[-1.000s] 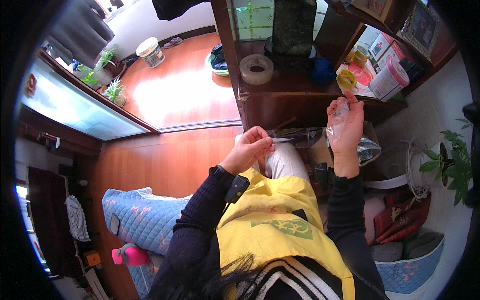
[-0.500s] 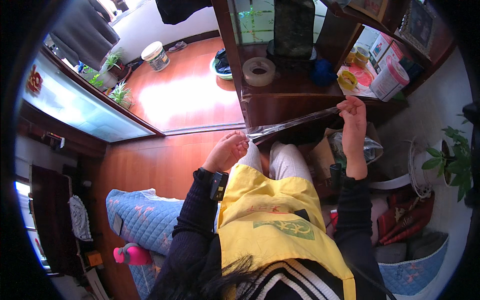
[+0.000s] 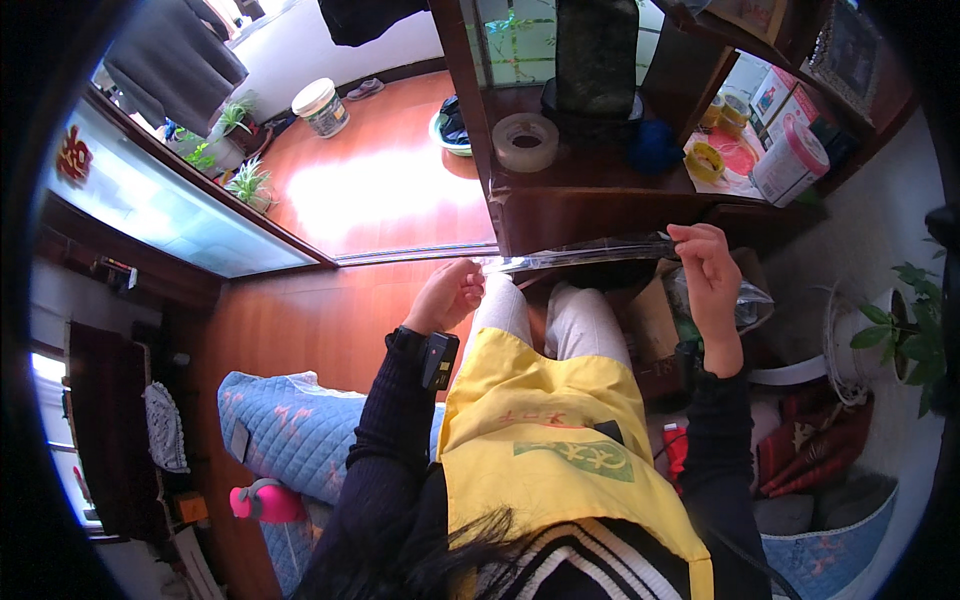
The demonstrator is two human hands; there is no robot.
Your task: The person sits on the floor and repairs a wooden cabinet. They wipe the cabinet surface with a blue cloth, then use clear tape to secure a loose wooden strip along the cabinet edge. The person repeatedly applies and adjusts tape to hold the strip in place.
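Observation:
A long, glossy strip of clear plastic film (image 3: 585, 253) is stretched nearly level between my hands, above my knees and in front of the dark cabinet. My left hand (image 3: 446, 297) pinches its left end with fingers curled. My right hand (image 3: 708, 272) grips the other end between thumb and fingertips, higher up. Beyond the strip, on the cabinet shelf, lies a roll of clear tape (image 3: 508, 152). Beside it are a dark upright block (image 3: 597, 60) and a blue object (image 3: 653, 147) whose kind I cannot make out.
An open cardboard box (image 3: 655, 320) holding plastic stands below my right hand. Yellow tape rolls (image 3: 705, 162) and a pink-lidded canister (image 3: 790, 165) sit on the right shelf. A potted plant (image 3: 890, 330) is at far right. A blue quilted cover (image 3: 300, 430) lies at left.
My right hand has come down and slightly right, so the film strip slopes less. My left hand has shifted a little left. The view has moved slightly.

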